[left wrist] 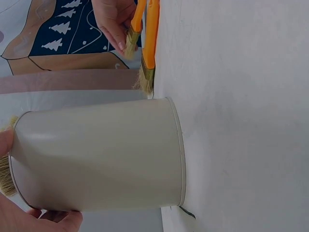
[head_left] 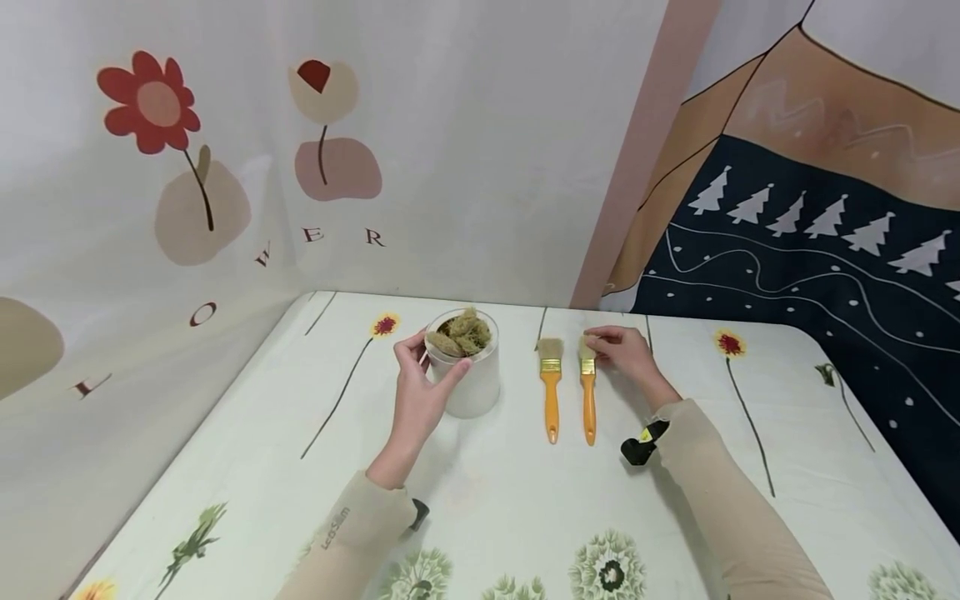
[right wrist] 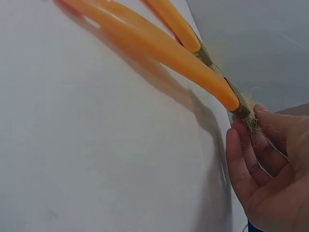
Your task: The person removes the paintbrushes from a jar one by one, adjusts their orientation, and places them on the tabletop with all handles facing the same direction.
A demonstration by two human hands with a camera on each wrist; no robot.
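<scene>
My left hand grips a white cylindrical container near its rim, with the thumb at the front and fingers round the far left side. Tan-green bristle tufts poke out of its top; what they belong to is hidden inside. Right of the container lie two paintbrushes with orange handles, bristles pointing away from me. The bristles of the right paintbrush are pinched between thumb and fingers of my right hand. The left paintbrush lies beside it, untouched. In the right wrist view, the pinched bristles show loose hairs.
A white cloth printed with flowers covers the table. Behind it hangs a pale curtain with flower prints. To the right is a dark cloth with white trees. A black strap piece is by the right sleeve.
</scene>
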